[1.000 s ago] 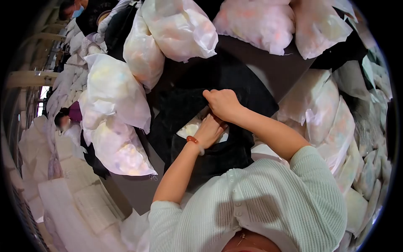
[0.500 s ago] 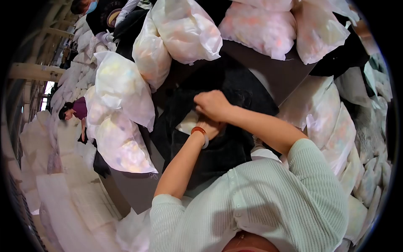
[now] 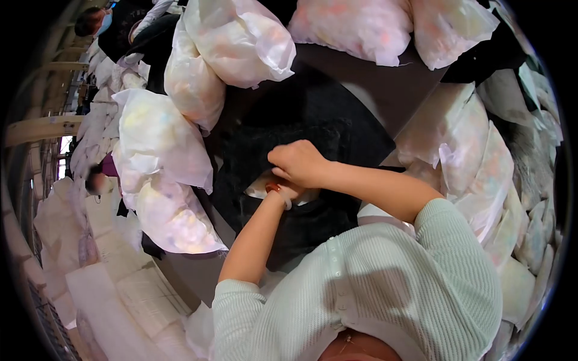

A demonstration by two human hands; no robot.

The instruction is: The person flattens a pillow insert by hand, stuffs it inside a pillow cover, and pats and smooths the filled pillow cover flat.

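A black plush fabric cover (image 3: 319, 141) lies in front of me, with a slit-like opening in its middle. White filling or lining (image 3: 257, 185) shows through the slit. My right hand (image 3: 301, 163) is closed at the upper edge of the opening, its curled fingers gripping the black fabric. Just below it, my left hand (image 3: 293, 190) reaches into the opening, and its fingers are hidden by the cloth and my right hand. An orange bracelet (image 3: 273, 187) and a pale bangle circle my left wrist.
Stuffed white translucent bags (image 3: 241, 42) ring the dark table (image 3: 397, 90), with another bag (image 3: 162, 138) at left and more bags (image 3: 475, 156) at right. A masked co-worker (image 3: 117, 33) is at upper left. A second person (image 3: 99, 177) bends at far left.
The view has shifted slightly. My right hand has come down and nearer my left wrist, and the opening looks wider sideways, with white showing on both sides of my hands.
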